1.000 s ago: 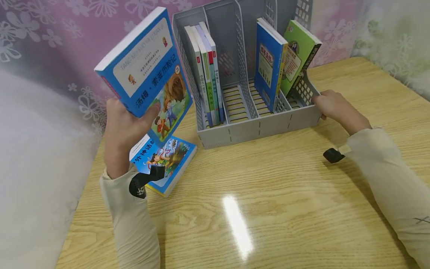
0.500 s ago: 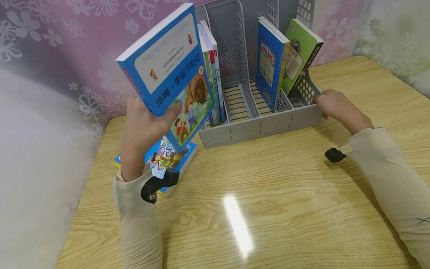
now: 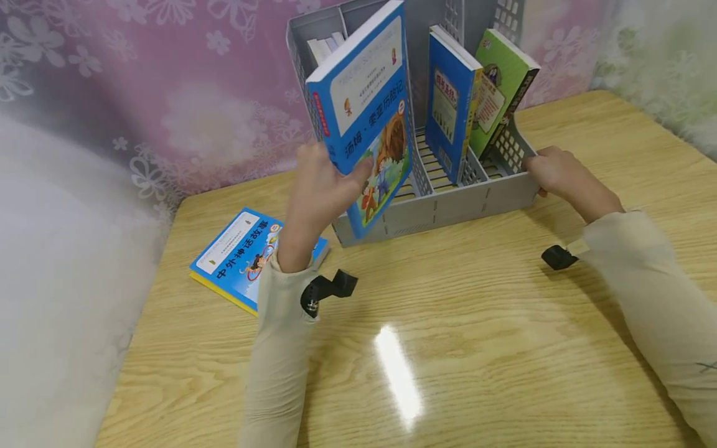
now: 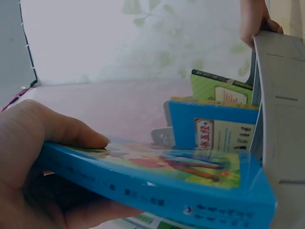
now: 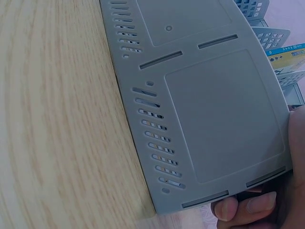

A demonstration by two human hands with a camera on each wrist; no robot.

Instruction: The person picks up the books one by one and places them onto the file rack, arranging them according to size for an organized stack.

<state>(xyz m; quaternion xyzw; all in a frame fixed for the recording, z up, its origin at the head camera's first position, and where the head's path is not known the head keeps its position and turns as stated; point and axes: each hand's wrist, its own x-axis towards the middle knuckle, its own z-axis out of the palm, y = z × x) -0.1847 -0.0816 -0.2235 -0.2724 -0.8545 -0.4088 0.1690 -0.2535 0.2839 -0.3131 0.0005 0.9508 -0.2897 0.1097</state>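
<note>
My left hand [image 3: 325, 199] grips a thick blue book [image 3: 364, 124] by its spine side, thumb on the illustrated cover and fingers behind. The book is held upright and slightly tilted in front of the grey file rack [image 3: 459, 208], overlapping its left compartments in the head view. In the left wrist view the same book [image 4: 157, 181] lies between thumb and fingers, its lower end close to the rack's front wall [image 4: 286, 119]. My right hand [image 3: 566, 180] holds the rack's front right corner, fingers curled round the edge.
A blue book [image 3: 448, 106] and a green book [image 3: 501, 93] lean in the rack's right compartments. White-edged books [image 3: 325, 46] at the left are mostly hidden. Another blue book [image 3: 235, 261] lies flat on the wooden table [image 3: 448, 342]. A flowered curtain [image 3: 224, 112] hangs behind.
My left hand has carried the blue book rightward, from left of the rack to in front of its left compartments, uncovering the flat book on the table. My right hand stays at the corner.
</note>
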